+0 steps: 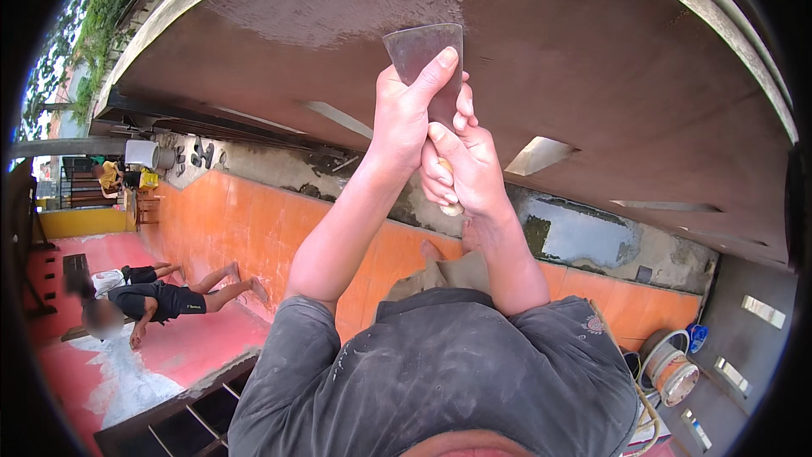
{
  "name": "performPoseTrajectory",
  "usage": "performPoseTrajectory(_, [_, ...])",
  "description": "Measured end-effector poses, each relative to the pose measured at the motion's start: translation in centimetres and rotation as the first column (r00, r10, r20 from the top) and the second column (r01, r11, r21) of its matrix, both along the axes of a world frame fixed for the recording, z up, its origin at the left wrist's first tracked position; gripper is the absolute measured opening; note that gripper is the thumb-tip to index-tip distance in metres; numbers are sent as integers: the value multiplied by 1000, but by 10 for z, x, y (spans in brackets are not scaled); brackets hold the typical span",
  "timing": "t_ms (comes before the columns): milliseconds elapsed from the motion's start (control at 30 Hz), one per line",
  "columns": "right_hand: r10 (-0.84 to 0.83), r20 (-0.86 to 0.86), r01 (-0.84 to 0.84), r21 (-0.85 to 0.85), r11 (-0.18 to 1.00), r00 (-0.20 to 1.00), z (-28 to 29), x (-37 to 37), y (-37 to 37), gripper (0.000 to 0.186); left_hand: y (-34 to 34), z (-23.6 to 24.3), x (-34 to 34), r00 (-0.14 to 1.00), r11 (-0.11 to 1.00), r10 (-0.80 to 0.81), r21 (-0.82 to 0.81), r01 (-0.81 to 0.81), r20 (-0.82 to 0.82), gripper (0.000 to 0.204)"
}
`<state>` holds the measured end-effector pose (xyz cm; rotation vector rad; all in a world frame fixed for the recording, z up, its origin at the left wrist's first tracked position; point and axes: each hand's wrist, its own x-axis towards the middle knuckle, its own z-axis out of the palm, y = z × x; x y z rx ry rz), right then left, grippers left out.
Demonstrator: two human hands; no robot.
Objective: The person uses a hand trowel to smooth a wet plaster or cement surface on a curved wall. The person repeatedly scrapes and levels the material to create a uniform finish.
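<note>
I hold a scraper (430, 55) with a wide, dark metal blade up against a brown wall (592, 76). My left hand (408, 112) wraps the upper part of the tool, its thumb pressed flat along the blade. Below it, my right hand (467, 171) is closed round the pale handle (451, 208), whose end pokes out under the fingers. The blade's broad edge points up at a rough, lighter, streaked patch (347, 0) on the wall. Whether the edge touches the wall I cannot tell.
Narrow slots (541, 155) pierce the wall. Under me runs an orange floor (254, 216), with a wet, water-filled strip (579, 235) along the wall's foot. Buckets (672, 372) stand at the right. Two people (161, 298) are at the left; sandals (203, 155) lie farther off.
</note>
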<state>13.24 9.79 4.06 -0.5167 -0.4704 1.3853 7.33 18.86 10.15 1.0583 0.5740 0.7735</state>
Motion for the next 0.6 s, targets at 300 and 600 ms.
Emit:
performPoseTrajectory(300, [48,1,-48,72,996,999,16,12,9,36,3,14,6,999,1000,25,1,-25,46,31])
performPoseTrajectory(600, [55,-7,-54,89,995,998,20,9,12,33,7,23,2,999,999,24,24,-25,46,31])
